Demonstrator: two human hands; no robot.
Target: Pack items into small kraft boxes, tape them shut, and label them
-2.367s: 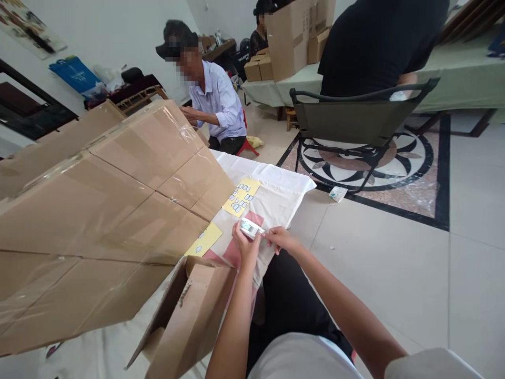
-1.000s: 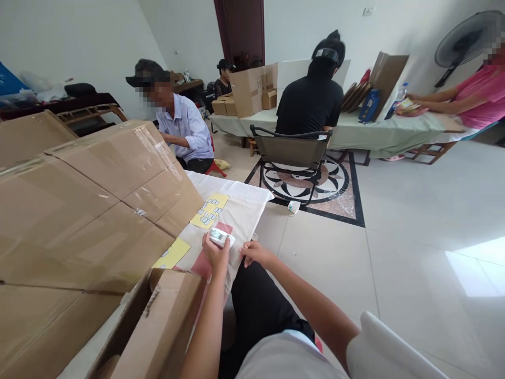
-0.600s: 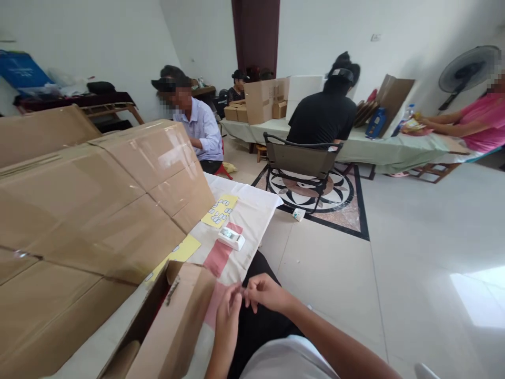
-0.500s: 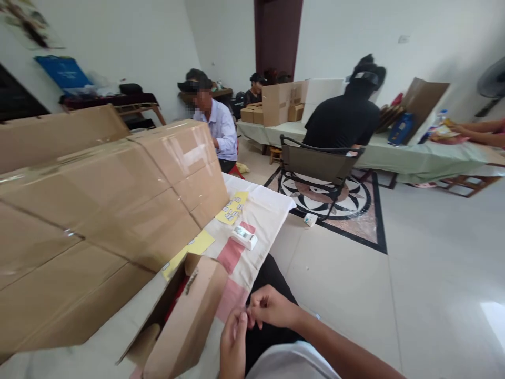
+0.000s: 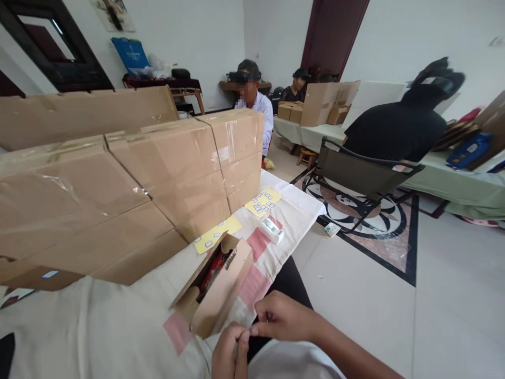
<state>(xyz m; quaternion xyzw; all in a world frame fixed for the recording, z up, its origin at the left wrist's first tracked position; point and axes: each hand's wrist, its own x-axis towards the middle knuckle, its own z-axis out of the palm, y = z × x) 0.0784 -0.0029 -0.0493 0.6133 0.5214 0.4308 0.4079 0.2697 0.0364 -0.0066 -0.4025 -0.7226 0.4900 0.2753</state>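
My left hand (image 5: 228, 353) and my right hand (image 5: 281, 318) meet at the table's near edge, close to my body. Both are closed in a pinch, fingertips touching each other; whatever lies between them is too small to make out. Just in front of them an open brown cardboard box (image 5: 221, 295) lies tilted on the white tablecloth (image 5: 118, 326), with red items inside. Farther along the cloth sits a small white box (image 5: 271, 230), away from both hands. Two yellow sticker sheets (image 5: 263, 202) (image 5: 215, 235) lie beside it.
Large taped cardboard cartons (image 5: 130, 179) are stacked along the left of the table. Pink patches mark the cloth. A folding chair (image 5: 357, 176) stands on the tiled floor to the right, a person in black behind it at a green-covered table (image 5: 453, 181). Other people sit farther back.
My left hand has set the small white box down on the cloth. Both hands have drawn back to my body and pinch together. The view has swung left.
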